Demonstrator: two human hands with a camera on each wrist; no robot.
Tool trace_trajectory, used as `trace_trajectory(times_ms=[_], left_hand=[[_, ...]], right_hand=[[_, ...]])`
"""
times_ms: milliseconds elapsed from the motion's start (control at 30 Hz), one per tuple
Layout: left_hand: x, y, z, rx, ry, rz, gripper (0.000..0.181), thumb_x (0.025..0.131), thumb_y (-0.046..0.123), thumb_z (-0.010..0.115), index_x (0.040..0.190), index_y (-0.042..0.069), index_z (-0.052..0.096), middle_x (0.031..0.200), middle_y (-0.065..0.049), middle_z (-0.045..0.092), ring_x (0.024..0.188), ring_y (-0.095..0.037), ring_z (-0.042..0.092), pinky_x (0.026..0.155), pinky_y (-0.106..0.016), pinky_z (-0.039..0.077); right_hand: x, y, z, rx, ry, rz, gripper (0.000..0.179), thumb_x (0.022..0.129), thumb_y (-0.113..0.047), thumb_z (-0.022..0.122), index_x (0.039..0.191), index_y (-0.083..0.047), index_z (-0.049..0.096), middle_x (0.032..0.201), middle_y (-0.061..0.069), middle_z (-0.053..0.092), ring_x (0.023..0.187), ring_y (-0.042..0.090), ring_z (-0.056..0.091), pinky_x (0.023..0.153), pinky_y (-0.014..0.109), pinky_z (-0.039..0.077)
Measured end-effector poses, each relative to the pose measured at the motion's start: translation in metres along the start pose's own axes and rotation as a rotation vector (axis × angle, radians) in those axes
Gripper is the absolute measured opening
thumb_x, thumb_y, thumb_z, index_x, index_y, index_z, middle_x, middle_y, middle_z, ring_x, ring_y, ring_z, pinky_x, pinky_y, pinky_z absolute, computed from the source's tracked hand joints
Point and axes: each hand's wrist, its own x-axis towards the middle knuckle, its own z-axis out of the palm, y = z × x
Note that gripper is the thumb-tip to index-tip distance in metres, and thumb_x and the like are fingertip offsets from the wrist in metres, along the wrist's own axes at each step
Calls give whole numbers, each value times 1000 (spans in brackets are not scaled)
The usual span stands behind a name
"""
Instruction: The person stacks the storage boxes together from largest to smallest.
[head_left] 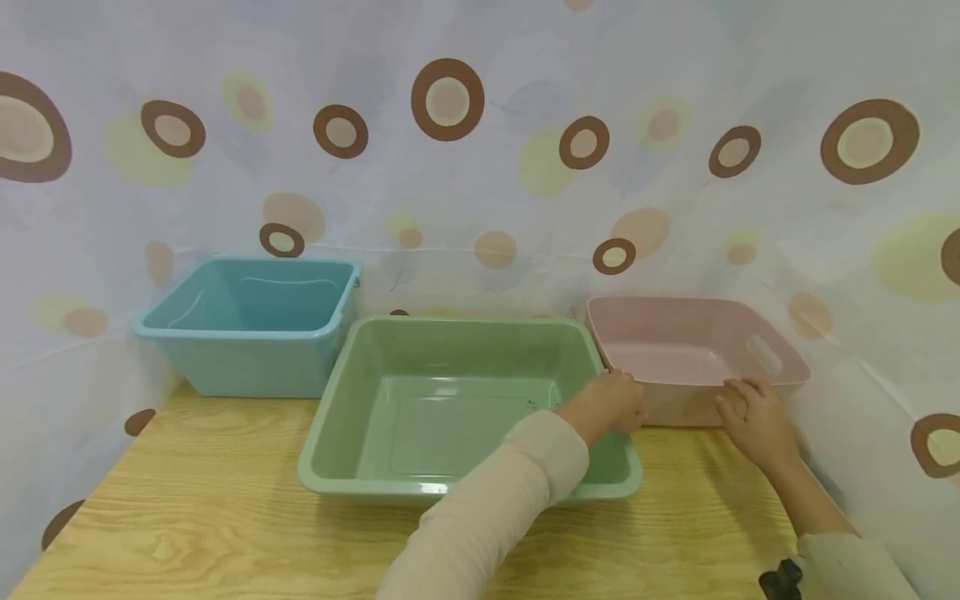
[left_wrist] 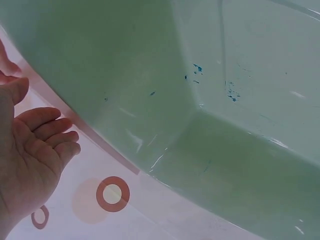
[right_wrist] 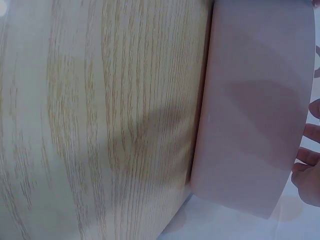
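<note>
The right hand [head_left: 761, 421] touches the near rim of a pink rectangular plastic basin [head_left: 667, 333] on the wood-grain table [head_left: 225, 500]; the left hand [head_left: 612, 400] is at its left corner. Whether either pinches is unclear. A cream sleeve [head_left: 495, 508] partly covers a green rectangular plastic basin [head_left: 420, 433].

Pale backdrop [head_left: 510, 42] printed with circles, yellowish wood-grain tabletop [head_left: 225, 492]

Your desk [head_left: 225, 492] is grained wood. Near its far right corner, the pink basin [head_left: 686, 404] is matt plastic outside; near the far left, the blue tub [head_left: 251, 367] is smooth plastic; the green basin [head_left: 423, 437] is glossy; your sleeve [head_left: 491, 504], matt cloth.
</note>
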Motion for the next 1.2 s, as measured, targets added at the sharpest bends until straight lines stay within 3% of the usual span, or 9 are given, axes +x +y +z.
trace_trajectory(times_ms=[300, 567, 733, 867, 1000, 1200], left_hand=[[-3, 3, 0, 15, -6, 18, 33, 94, 43, 42, 115, 25, 60, 124, 8, 55, 117, -10, 49, 101, -21, 35], [-6, 5, 0, 27, -16, 27, 27, 94, 44, 43, 101, 25, 62, 116, 11, 59, 111, -9, 53, 97, -19, 38], [-7, 6, -1, 21, -37, 27, 25, 94, 43, 43, 88, 26, 59, 101, 12, 62, 94, -5, 56, 85, -17, 41], [-7, 8, -1, 7, -49, 21, 24, 94, 43, 43, 89, 26, 59, 100, 13, 62, 89, -4, 55, 79, -17, 42], [-9, 9, -2, 14, -49, 26, 24, 94, 43, 42, 94, 27, 60, 106, 13, 61, 96, -4, 56, 83, -17, 41], [-13, 9, -3, 28, -54, 41, 25, 95, 42, 41, 91, 26, 59, 99, 12, 62, 91, -4, 56, 86, -17, 41]], right_hand=[[-4, -2, -4, -10, -8, 1, 33, 89, -9, 52, 111, 15, 52, 114, 36, 43, 101, 53, 42, 81, 64, 35], [-7, -2, -3, -26, 8, -9, 31, 87, -8, 54, 108, 15, 53, 110, 36, 44, 99, 52, 43, 80, 63, 35], [-10, -4, -5, -57, 2, 6, 32, 89, -11, 53, 109, 13, 54, 111, 34, 45, 99, 51, 45, 78, 63, 37], [-12, -6, -8, -70, -2, 13, 32, 89, -13, 53, 109, 13, 54, 112, 33, 45, 99, 51, 45, 77, 63, 37], [-14, -7, -9, -55, 9, 2, 31, 89, -11, 54, 108, 14, 54, 111, 34, 45, 99, 50, 44, 78, 62, 36], [-16, -8, -10, -42, 1, 2, 30, 88, -9, 54, 108, 14, 54, 110, 34, 45, 99, 50, 44, 79, 61, 35]])
